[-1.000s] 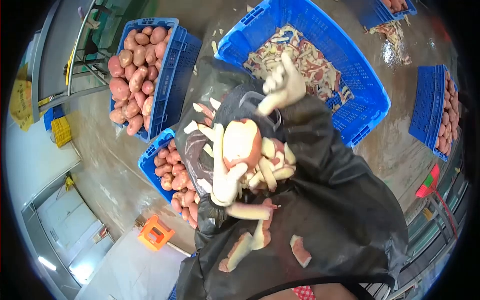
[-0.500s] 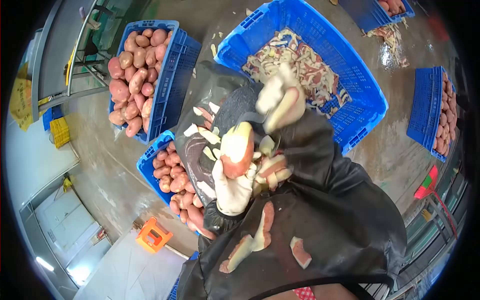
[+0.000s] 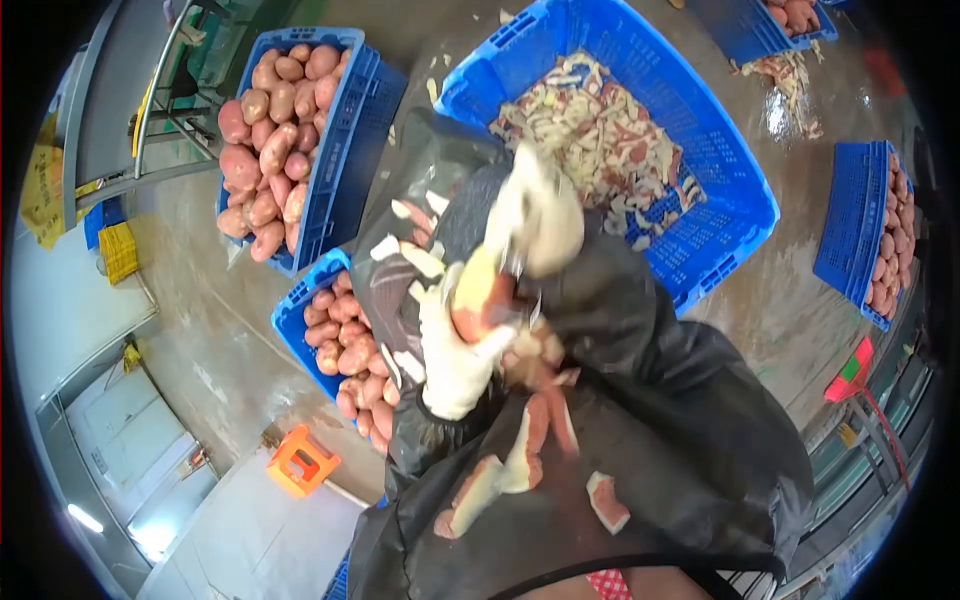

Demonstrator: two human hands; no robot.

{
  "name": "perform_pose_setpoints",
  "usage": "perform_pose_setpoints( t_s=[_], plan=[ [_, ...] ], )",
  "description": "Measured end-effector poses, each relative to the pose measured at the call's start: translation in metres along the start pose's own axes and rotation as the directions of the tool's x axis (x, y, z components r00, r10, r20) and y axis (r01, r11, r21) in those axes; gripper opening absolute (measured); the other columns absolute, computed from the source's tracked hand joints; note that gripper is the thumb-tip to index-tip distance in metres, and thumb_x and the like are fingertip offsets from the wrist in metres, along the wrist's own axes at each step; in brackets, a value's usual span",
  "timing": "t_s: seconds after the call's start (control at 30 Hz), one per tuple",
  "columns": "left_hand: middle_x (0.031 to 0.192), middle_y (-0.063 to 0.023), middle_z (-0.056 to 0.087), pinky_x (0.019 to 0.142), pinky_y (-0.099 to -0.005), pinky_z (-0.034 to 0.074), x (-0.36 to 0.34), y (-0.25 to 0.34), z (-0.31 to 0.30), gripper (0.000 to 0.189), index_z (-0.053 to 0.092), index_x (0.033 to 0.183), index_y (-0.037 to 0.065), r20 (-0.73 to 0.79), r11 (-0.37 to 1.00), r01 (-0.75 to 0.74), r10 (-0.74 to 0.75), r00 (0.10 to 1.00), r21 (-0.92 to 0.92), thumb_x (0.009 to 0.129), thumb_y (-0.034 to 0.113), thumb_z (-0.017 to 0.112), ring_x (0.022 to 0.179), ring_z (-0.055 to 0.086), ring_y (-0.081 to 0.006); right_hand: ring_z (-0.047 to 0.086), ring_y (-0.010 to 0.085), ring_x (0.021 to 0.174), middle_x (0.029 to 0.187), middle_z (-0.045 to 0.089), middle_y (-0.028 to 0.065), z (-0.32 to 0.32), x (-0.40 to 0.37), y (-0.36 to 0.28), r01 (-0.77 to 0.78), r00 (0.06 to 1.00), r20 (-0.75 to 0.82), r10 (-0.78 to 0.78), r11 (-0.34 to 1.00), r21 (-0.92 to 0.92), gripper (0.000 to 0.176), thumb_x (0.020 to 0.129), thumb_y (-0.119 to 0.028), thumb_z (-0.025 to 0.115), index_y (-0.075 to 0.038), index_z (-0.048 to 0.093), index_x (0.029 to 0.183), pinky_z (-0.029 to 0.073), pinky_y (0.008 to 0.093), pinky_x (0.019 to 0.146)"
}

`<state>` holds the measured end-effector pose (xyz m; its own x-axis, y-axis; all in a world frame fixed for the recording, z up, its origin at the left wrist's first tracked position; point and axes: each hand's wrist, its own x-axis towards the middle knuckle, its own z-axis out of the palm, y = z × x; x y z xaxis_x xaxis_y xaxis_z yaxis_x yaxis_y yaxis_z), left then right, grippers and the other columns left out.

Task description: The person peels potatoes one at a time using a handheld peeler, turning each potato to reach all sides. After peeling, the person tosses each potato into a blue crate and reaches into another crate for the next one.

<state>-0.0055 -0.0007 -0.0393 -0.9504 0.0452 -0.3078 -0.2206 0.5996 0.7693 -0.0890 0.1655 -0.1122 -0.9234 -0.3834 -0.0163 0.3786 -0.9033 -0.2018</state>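
Observation:
My left hand (image 3: 452,360), in a white glove, is wrapped around a partly peeled red-skinned potato (image 3: 484,300), its bared pale flesh toward the top. Just above it, my white-gloved right hand (image 3: 545,215) is closed and smeared by motion. It grips what looks like a peeler (image 3: 516,262), of which only a blurred metal part shows against the potato. Strips of red and cream peel (image 3: 524,445) lie on my black apron (image 3: 660,420), and more scraps cling around my left hand.
A large blue crate (image 3: 725,210) holds a heap of peelings ahead. Red potatoes fill a blue crate (image 3: 350,130) at the upper left and another crate (image 3: 300,325) below it. A third potato crate (image 3: 848,215) stands at the right. An orange stool (image 3: 303,461) is at the lower left.
My right hand has come down and left onto the potato. The potato is tilted and partly covered now. A further strip of peel appears on the apron below my hands.

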Motion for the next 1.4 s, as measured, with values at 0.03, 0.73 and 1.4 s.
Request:
perform_pose_setpoints(
  t_s=[0.03, 0.73, 1.4],
  plan=[
    [0.122, -0.0172, 0.048, 0.096, -0.0372, 0.038, 0.005, -0.007, -0.001, 0.088, 0.037, 0.130, -0.001, 0.026, 0.979, -0.021, 0.027, 0.999, -0.204, 0.063, 0.033, 0.082, 0.111, 0.049, -0.0273, 0.055, 0.0215, 0.054, 0.057, 0.055, 0.0068, -0.016, 0.014, -0.009, 0.129, 0.939, -0.309, -0.153, 0.987, -0.098, 0.033, 0.089, -0.029, 0.049, -0.010, 0.045, 0.063, 0.047, 0.0358, 0.055],
    [0.138, -0.0130, 0.035, 0.104, -0.0347, 0.031, 0.018, 0.001, -0.001, 0.078, 0.017, 0.143, 0.005, 0.233, 0.788, 0.126, 0.023, 0.972, -0.603, 0.079, 0.010, 0.062, 0.126, 0.037, -0.0221, 0.054, 0.0195, 0.055, 0.055, 0.050, 0.0036, -0.057, 0.027, -0.033, 0.224, 0.840, -0.482, -0.249, 0.968, -0.109, 0.035, 0.094, -0.037, 0.044, -0.013, 0.048, 0.069, 0.044, 0.0352, 0.053],
    [0.135, -0.0124, 0.039, 0.102, -0.0323, 0.033, 0.001, -0.025, 0.013, 0.058, 0.019, 0.142, 0.004, 0.213, 0.610, 0.205, -0.060, 0.975, -0.765, 0.095, 0.025, 0.044, 0.121, 0.042, -0.0216, 0.047, 0.0173, 0.048, 0.052, 0.044, 0.0036, -0.033, 0.053, -0.036, 0.158, 0.816, -0.517, -0.257, 0.961, -0.228, 0.036, 0.094, -0.030, 0.043, -0.011, 0.042, 0.064, 0.041, 0.0347, 0.049]
  ],
)
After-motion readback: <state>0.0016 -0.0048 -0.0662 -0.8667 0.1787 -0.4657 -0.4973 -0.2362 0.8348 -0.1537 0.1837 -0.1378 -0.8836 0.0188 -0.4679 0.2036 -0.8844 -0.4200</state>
